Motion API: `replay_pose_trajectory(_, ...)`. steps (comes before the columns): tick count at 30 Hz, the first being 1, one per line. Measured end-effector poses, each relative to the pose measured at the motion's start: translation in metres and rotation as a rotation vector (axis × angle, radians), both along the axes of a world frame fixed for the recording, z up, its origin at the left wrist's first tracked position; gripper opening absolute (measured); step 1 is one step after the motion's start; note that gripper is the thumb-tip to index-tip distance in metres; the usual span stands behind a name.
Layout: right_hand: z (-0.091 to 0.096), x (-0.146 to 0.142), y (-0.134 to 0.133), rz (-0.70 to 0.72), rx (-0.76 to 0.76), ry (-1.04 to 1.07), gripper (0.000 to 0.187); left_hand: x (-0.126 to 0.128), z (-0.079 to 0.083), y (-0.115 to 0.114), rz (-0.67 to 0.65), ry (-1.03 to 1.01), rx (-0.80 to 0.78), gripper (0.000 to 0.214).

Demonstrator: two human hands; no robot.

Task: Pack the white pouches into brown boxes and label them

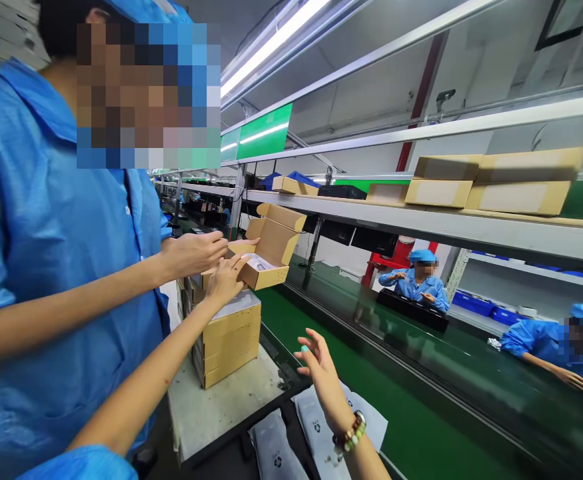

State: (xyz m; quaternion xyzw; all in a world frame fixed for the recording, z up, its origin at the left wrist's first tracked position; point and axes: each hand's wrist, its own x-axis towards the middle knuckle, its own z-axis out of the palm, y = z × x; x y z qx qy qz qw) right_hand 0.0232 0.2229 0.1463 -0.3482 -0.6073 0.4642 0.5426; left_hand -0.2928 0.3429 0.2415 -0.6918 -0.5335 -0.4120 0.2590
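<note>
My left hand (225,280) reaches to the near left end of an open cardboard box (271,277), with its fingers at the box edge; the thumb side is partly hidden. The box lid stands raised, and a clear plastic bag (258,262) with something white lies inside. A co-worker's hand (194,255) hovers just above my left hand, and more fingers show behind the box. Below is a stack of cardboard boxes (231,340). My right hand (318,363), wearing a beaded bracelet, is raised with fingers loosely apart, holding nothing, above grey printed bags (316,427).
A co-worker in blue (71,253) stands close on the left. The stack rests on a pale tabletop (231,413). A green conveyor belt (401,420) runs along the right, under a shelf (471,227) with open boxes. Two people sit across the belt.
</note>
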Motion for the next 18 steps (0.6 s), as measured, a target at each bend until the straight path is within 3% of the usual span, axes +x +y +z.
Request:
replay_pose_trajectory(3, 0.016, -0.002, 0.006, 0.058, -0.084, 0.149, 0.062, 0.026, 0.004, -0.005, -0.018, 0.060, 0.035, 0.050)
replay_pose_trajectory(5, 0.027, 0.003, 0.003, 0.071, -0.130, 0.266, 0.068, 0.048, -0.002, -0.018, -0.050, 0.109, 0.058, 0.044)
replay_pose_trajectory(8, 0.045, 0.014, -0.005, 0.076, -0.220, 0.424, 0.082, 0.090, -0.028, -0.048, -0.123, 0.187, 0.075, 0.041)
replay_pose_trajectory(11, 0.049, 0.028, -0.015, 0.030, -0.205, 0.481, 0.082, 0.144, -0.066, -0.086, -0.244, 0.278, 0.106, 0.036)
replay_pose_trajectory(13, 0.032, 0.046, -0.025, -0.089, -0.149, 0.454, 0.078, 0.179, -0.094, -0.112, -0.335, 0.295, 0.183, 0.032)
replay_pose_trajectory(15, -0.002, 0.076, -0.041, -0.280, -0.144, 0.336, 0.070, 0.207, -0.120, -0.138, -0.474, 0.316, 0.223, 0.032)
replay_pose_trajectory(18, -0.061, 0.135, -0.077, -0.683, -0.155, -0.041, 0.057, 0.217, -0.144, -0.164, -0.749, 0.379, 0.158, 0.042)
